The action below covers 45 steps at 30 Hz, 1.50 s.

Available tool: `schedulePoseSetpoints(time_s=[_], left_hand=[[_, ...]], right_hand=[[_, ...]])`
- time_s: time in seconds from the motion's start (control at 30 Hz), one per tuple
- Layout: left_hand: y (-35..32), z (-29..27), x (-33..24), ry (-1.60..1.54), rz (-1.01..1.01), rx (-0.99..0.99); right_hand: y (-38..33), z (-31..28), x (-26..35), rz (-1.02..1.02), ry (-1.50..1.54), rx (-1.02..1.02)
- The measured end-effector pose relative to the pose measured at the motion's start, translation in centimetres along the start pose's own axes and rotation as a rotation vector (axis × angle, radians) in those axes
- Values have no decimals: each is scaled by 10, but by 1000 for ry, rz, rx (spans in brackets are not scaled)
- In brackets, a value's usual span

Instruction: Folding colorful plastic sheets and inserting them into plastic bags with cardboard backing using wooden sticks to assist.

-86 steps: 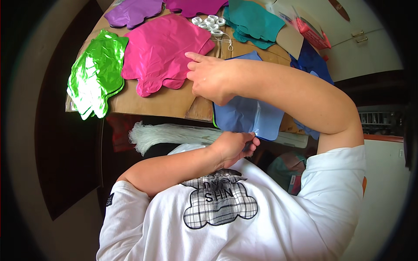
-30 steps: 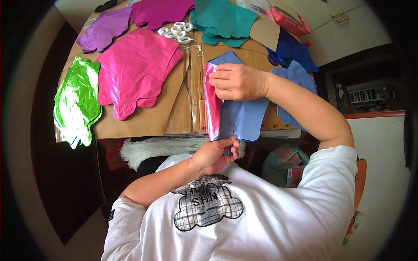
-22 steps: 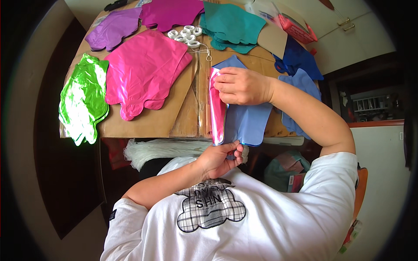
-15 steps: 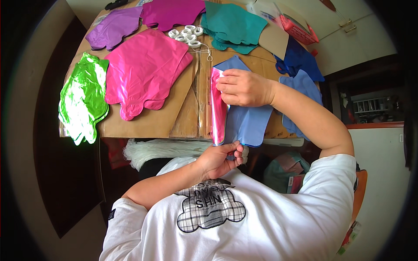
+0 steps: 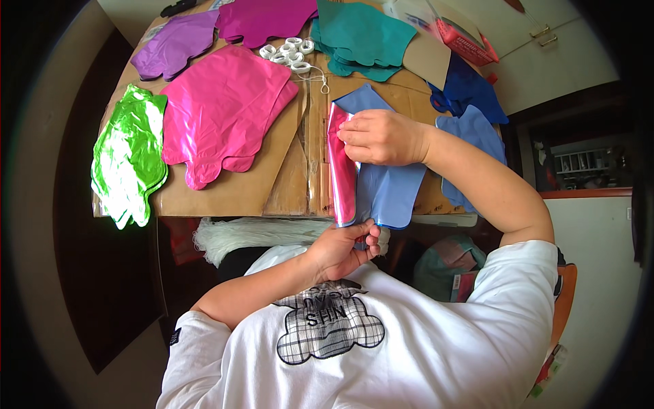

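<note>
A flat pink foil balloon [image 5: 343, 170], folded into a narrow strip, lies on top of a light blue foil balloon [image 5: 392, 187] near the front edge of the cardboard-covered table [image 5: 235, 198]. My right hand [image 5: 381, 138] pinches the upper end of the pink strip. My left hand [image 5: 344, 247] grips the lower ends of the pink and blue balloons just below the table edge.
Flat foil balloons lie spread around: green [image 5: 129, 160], large pink [image 5: 225, 112], purple [image 5: 174, 44], magenta [image 5: 266, 17], teal [image 5: 364, 34], dark blue [image 5: 470, 88], another light blue [image 5: 477, 136]. White plastic rings [image 5: 289, 53] sit at the back. A bundle of white strings [image 5: 252, 232] hangs under the edge.
My right hand brought a pink balloon from the pink pile over onto the blue one and folded it narrow. My left hand rose to grip the lower ends.
</note>
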<state>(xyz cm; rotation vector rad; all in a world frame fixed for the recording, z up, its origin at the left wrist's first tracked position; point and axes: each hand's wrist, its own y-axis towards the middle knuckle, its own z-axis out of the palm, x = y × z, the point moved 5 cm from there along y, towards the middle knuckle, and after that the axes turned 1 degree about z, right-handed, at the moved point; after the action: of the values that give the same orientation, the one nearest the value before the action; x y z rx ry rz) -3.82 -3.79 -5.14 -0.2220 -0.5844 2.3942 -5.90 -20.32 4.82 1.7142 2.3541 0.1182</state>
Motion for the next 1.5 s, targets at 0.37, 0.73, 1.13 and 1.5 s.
schedulePoseSetpoints(time_s=[0.37,0.73,1.13,1.5], left_hand=[[-3,-6,-1,108,-59,30],[-76,91,-154,2128,1065,-144],[-15,73,-153,2575,1106,206],[-13,80,-143,2814,852,76]], right_hand=[[0,5,0,60,55,142],[-4,8,0,79,65,178],[-9,8,1,169,77,168],[-50,-17,22,522,-41,80]])
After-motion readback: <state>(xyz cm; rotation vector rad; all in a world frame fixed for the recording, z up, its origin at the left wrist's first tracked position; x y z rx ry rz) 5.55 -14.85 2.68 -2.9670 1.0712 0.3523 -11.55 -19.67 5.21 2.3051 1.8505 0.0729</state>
